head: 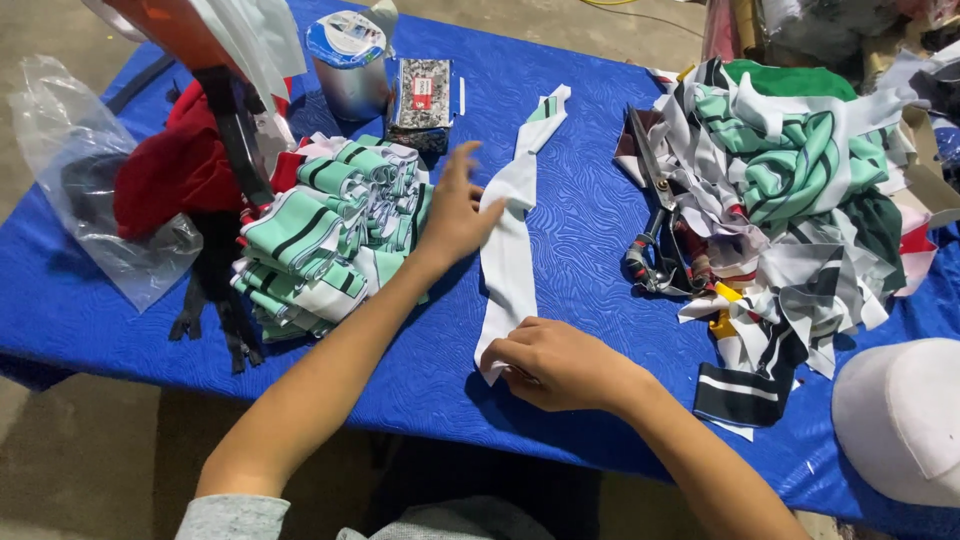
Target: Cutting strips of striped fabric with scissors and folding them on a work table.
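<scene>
Fingers of the right hand (560,362), low centre of the frame, are curled together and pinch the near end of a white strip (507,250). Fingers of the left hand (455,212), just above and left of it, are spread apart and press flat on the strip's left edge, with nothing clamped between them. The strip lies lengthwise on the blue table (580,210), running from the right hand toward the upper centre, where its far end shows green and black stripes. Just left of the left hand sits a stack of folded pieces (335,235), green, white and black. Farther left lie a red cloth (175,170), a black zipper (215,300) and a clear bag (75,170). At upper centre stand a metal tin (350,65) and a small box (420,100). Right of the strip, scissors (655,215) rest at the edge of a scrap heap (800,180) that fills the upper right. A white cap (900,415) occupies the lower right corner.
</scene>
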